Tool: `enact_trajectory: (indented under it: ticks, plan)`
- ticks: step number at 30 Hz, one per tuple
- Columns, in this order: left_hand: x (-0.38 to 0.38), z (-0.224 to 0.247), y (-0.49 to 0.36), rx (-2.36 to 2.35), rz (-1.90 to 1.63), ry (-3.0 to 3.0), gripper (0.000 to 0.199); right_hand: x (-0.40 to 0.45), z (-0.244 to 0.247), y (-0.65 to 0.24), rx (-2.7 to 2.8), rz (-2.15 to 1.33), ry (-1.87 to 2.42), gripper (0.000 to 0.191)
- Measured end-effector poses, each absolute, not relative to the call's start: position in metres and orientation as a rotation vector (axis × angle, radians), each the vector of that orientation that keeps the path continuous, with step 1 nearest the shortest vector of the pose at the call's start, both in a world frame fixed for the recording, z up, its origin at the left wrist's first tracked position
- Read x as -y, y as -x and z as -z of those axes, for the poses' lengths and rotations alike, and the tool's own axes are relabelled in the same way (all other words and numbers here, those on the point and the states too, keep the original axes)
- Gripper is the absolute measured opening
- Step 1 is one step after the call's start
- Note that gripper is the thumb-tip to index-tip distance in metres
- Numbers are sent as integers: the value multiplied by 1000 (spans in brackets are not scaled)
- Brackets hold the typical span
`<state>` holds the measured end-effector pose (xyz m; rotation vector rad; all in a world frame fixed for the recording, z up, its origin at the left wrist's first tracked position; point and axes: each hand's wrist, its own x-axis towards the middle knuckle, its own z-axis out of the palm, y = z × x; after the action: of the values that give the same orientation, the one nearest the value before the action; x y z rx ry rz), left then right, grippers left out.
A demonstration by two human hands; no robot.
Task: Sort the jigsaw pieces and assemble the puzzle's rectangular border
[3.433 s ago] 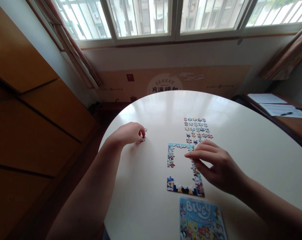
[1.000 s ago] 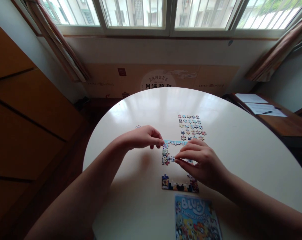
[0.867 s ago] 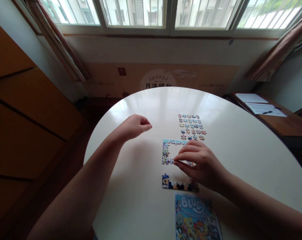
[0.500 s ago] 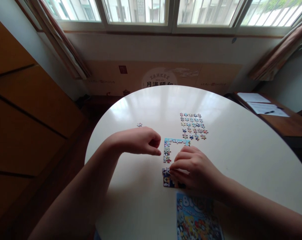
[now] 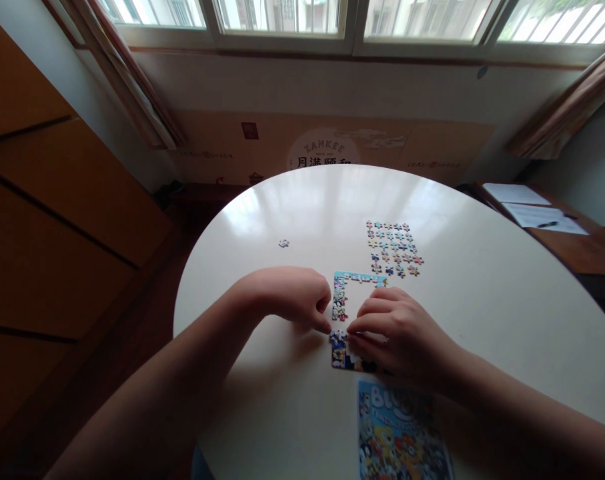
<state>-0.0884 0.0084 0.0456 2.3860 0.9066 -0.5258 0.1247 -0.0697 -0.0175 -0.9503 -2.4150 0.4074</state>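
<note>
A partly joined jigsaw puzzle frame (image 5: 339, 300) lies on the white table, with a gap along its left side. At the top of its lower section sits a dark blue-and-white puzzle piece (image 5: 338, 336). My right hand (image 5: 399, 330) has its fingertips drawn together at this piece's right edge and covers much of the frame's right and lower parts. My left hand (image 5: 305, 297) is curled, nothing visible in it, its thumb tip at the piece's left edge.
Several loose puzzle pieces (image 5: 393, 248) lie in rows beyond the frame. One lone piece (image 5: 283, 243) rests to the left. A colourful picture sheet (image 5: 399, 433) lies near me on the round table (image 5: 262, 413). Papers (image 5: 545, 217) are on a side desk at right.
My left hand has come down to the puzzle's left edge, its thumb now at the piece. My right fingertips have shifted slightly off the piece's top to its right edge. The view has tilted slightly.
</note>
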Motion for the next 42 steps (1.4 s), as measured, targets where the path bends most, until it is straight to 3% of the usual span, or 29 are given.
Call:
enact_trajectory:
  ticks: [12, 21, 37, 42]
  plan:
    - [-10, -43, 86, -951, 531, -2367, 29, 69, 15, -127, 2437, -412, 831, 18]
    - [-10, -44, 86, -962, 509, -2385, 30, 70, 15, -132, 2602, -445, 651, 12]
    - [-14, -36, 80, -950, 581, -2385, 41, 68, 13, -142, 2633, -279, 612, 26]
    - [-15, -37, 80, -944, 583, -2394, 40, 68, 12, -143, 2630, -267, 619, 23]
